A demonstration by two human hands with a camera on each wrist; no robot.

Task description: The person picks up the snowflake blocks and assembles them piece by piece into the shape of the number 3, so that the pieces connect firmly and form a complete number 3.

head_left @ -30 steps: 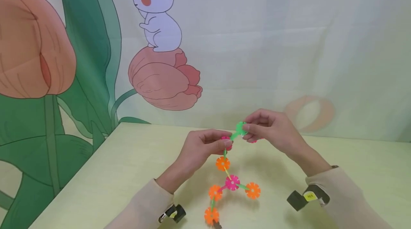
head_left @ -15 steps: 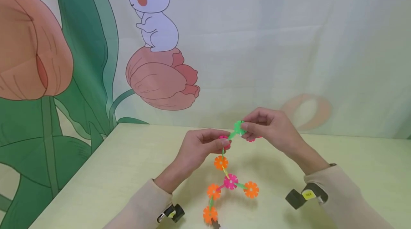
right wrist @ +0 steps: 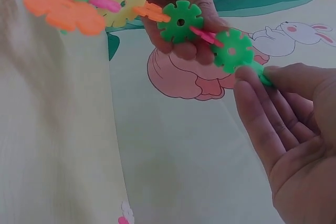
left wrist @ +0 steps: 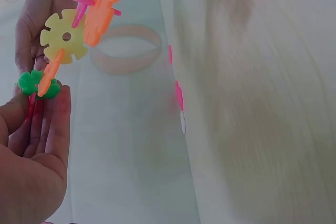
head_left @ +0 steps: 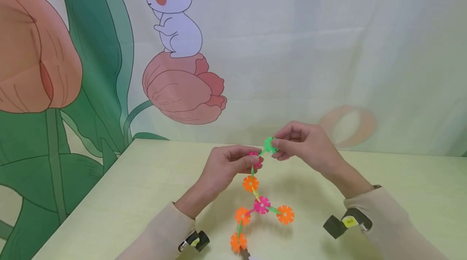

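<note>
Left hand, centre of frame: thumb and fingers pinching a pink disc. Chain, centre to bottom edge: notched, flower-edged discs, orange, pink, green, yellow, slotted crosswise, branching at a lower pink disc. Right hand, right of centre: pinching the topmost green disc.

Pale yellow worktop, smooth and plain, pink pieces and a white piece lying near its far edge.

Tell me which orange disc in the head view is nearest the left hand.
The topmost orange disc, just below the left hand, with the yellow piece directly beneath it. The other three orange discs sit lower.
</note>
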